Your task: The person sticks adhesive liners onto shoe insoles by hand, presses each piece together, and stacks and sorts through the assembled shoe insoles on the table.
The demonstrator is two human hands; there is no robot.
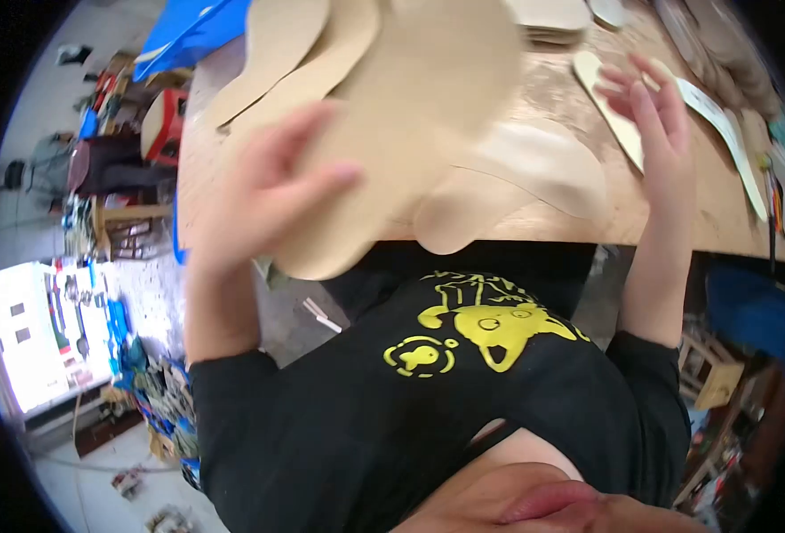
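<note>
A large beige insole-shaped sheet (410, 115), its far end blurred, slants over the table's near side. My left hand (277, 182) is at the sheet's left edge and grips it, with the thumb stretched across the top. Motion blur hides some of the fingers. To the right, my right hand (654, 111) is raised with its fingers spread and holds nothing. It is nearest to a narrow cream strip (614, 111) on the table. Thin pale cut pieces (539, 169) overlap beneath and beside the large sheet.
More curved beige pieces (290, 40) lie at the back left, near a blue bag or sheet (192, 35). A stack of cut pieces (548, 19) sits at the back. A long white strip (725, 133) and several pens (776, 200) are on the right of the wooden table (534, 89).
</note>
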